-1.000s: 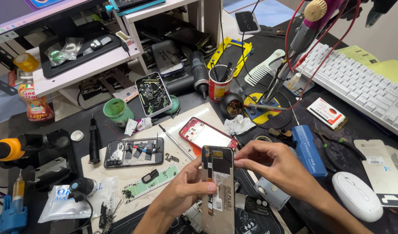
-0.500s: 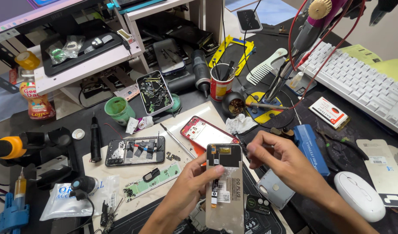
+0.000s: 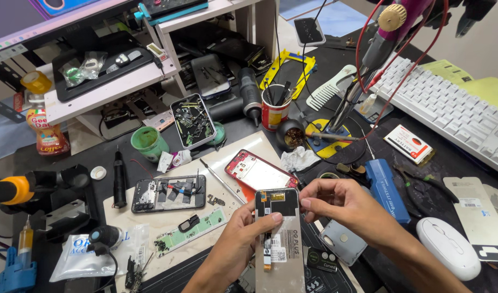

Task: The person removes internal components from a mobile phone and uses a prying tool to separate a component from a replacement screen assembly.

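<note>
Both hands (image 3: 292,228) around upright opened phone (image 3: 279,239), thumbs on top.

Opened phone (image 3: 169,193) left of the held screen panel (image 3: 280,239), mouse (image 3: 448,247) right, keyboard (image 3: 449,111) behind.

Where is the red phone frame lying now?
In the head view, the red phone frame lies flat near the middle of the bench, just above the phone panel that both hands hold, right of the metal probe.

— Where are our hands?
— Our left hand (image 3: 239,244) reaches up from below, thumb pressed forward. Our right hand (image 3: 346,209) comes from the right, fingertips (image 3: 305,191) curled toward the left.
</note>
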